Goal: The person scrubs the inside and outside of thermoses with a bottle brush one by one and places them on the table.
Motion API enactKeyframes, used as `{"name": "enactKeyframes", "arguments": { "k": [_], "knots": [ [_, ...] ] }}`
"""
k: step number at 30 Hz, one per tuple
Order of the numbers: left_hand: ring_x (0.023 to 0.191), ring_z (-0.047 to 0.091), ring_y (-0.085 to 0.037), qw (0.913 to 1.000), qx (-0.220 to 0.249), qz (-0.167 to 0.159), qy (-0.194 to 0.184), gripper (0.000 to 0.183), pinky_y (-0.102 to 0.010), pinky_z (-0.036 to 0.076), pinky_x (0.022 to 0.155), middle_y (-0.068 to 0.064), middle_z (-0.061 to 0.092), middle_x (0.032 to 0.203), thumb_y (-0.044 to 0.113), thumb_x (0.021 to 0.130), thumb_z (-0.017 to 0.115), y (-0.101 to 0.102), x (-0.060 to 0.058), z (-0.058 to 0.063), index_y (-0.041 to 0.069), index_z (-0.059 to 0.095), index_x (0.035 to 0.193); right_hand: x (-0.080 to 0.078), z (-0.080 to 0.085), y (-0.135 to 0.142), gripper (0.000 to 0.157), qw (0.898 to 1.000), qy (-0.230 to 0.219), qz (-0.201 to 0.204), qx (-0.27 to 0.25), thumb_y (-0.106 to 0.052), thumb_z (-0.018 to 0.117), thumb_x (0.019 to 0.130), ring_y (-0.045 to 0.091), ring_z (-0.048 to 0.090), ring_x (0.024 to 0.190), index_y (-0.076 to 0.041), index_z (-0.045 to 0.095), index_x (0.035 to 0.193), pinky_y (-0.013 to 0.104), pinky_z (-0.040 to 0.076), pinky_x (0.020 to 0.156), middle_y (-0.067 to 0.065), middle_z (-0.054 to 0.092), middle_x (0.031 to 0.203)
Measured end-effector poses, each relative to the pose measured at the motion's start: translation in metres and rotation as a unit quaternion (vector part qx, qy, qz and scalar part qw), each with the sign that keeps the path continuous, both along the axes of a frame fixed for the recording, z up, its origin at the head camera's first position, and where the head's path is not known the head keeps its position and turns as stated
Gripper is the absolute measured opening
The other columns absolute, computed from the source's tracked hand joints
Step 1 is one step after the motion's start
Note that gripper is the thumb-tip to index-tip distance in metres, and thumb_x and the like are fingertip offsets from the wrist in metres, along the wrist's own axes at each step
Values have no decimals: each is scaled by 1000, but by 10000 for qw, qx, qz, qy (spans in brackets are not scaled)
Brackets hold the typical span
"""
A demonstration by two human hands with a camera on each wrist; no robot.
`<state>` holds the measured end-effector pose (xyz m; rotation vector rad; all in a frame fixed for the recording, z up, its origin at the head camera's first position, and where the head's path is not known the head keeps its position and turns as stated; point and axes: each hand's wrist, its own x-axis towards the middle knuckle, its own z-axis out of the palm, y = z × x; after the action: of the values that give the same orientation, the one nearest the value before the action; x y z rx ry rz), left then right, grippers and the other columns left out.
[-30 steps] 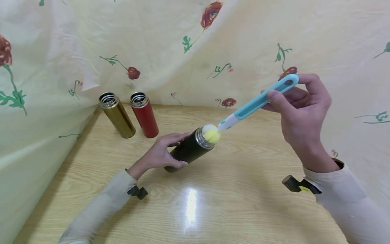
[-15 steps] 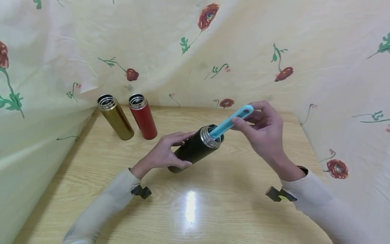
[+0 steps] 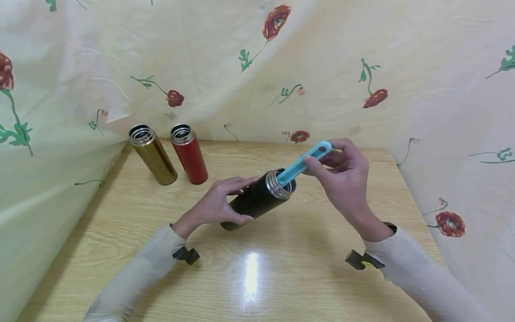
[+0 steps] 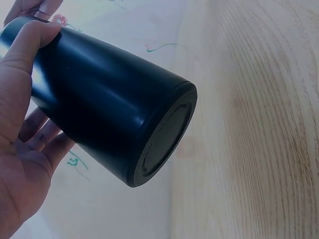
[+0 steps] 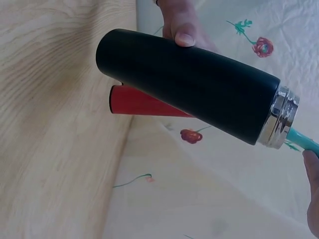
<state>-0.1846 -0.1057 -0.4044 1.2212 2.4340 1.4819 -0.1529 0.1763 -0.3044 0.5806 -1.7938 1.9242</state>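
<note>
My left hand (image 3: pixel 221 201) grips a black thermos bottle (image 3: pixel 257 197) round its body, tilted with its open steel mouth up and to the right. In the left wrist view the bottle's base (image 4: pixel 167 137) faces the camera, off the table. My right hand (image 3: pixel 342 172) pinches the light blue handle of a bottle brush (image 3: pixel 299 167) between thumb and fingers. The brush slants down into the bottle's mouth; its sponge head is hidden inside. In the right wrist view a short stretch of the handle (image 5: pixel 301 141) shows between the steel neck (image 5: pixel 280 119) and my thumb.
A gold thermos bottle (image 3: pixel 154 158) and a red thermos bottle (image 3: pixel 190 158), both without lids, stand upright at the back left of the wooden table (image 3: pixel 306 268). A flower-patterned cloth (image 3: pixel 225 67) hangs behind the table and along its sides.
The right hand has come down and left, pushing the brush's yellow and white sponge from the mouth into the bottle. Over the last half second the handle dipped slightly. The left hand barely moved.
</note>
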Motion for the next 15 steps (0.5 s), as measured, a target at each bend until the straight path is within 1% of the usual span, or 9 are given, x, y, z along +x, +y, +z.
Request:
{"name": "enactKeyframes", "arguments": {
  "k": [7,11,15],
  "knots": [
    [116,63,-23,9999,-100,3,9,88,-45,59,92,-5,66,132,22,72,93,-1,-1,0,17,53,150,0,-4,1,25,9999,-25,-98,-104,12,72,85,20,76,74,16,59,105,36,62,66,13,75,86],
    [115,64,-23,9999,-127,-15,46,87,-43,59,91,-5,66,132,22,72,93,-3,-1,-1,17,54,150,-1,-3,4,24,9998,48,-163,-108,13,72,85,20,76,73,14,60,106,34,62,65,12,76,86],
    [113,64,-22,9999,-78,-5,68,86,-41,60,90,-5,66,131,23,71,93,-4,-1,-2,16,55,148,-1,-2,7,24,9997,83,-166,-167,11,73,85,20,76,73,13,61,106,34,62,66,13,76,87]
  ]
}}
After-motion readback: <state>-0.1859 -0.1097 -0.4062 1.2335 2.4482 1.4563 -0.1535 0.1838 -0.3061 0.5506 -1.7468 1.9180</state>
